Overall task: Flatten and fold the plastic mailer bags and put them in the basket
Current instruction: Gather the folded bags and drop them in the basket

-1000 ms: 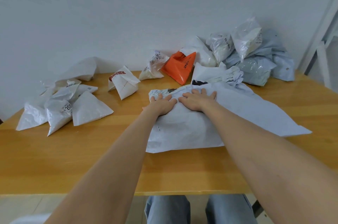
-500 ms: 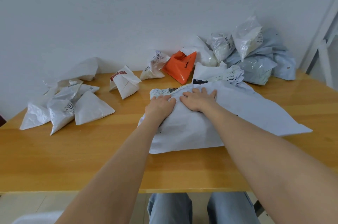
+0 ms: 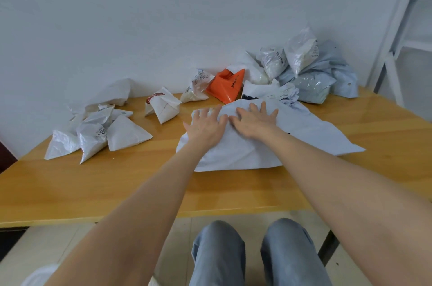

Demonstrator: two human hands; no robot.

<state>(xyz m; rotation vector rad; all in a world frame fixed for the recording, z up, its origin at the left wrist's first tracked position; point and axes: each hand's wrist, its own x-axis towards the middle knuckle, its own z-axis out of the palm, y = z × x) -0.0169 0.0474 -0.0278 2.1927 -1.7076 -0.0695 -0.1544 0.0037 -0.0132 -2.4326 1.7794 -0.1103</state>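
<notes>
A large pale grey mailer bag [image 3: 292, 141] lies spread on the wooden table [image 3: 93, 187] in front of me. My left hand [image 3: 207, 125] presses on its left part with fingers spread flat. My right hand [image 3: 253, 119] lies beside it, fingers straight and pressing the bag's upper middle. Several folded white triangular bags [image 3: 98, 133] sit at the left. Another folded white bag [image 3: 163, 107] stands behind them. No basket is clearly in view.
A heap of crumpled bags [image 3: 304, 70] is piled at the back right against the wall, with an orange bag [image 3: 225, 86] in front. A white metal frame [image 3: 402, 28] stands at the right. My knees show below the table's front edge.
Both hands went from loosely curled on the bag to spread flat, the left one sliding slightly left. The camera tilted down a little.
</notes>
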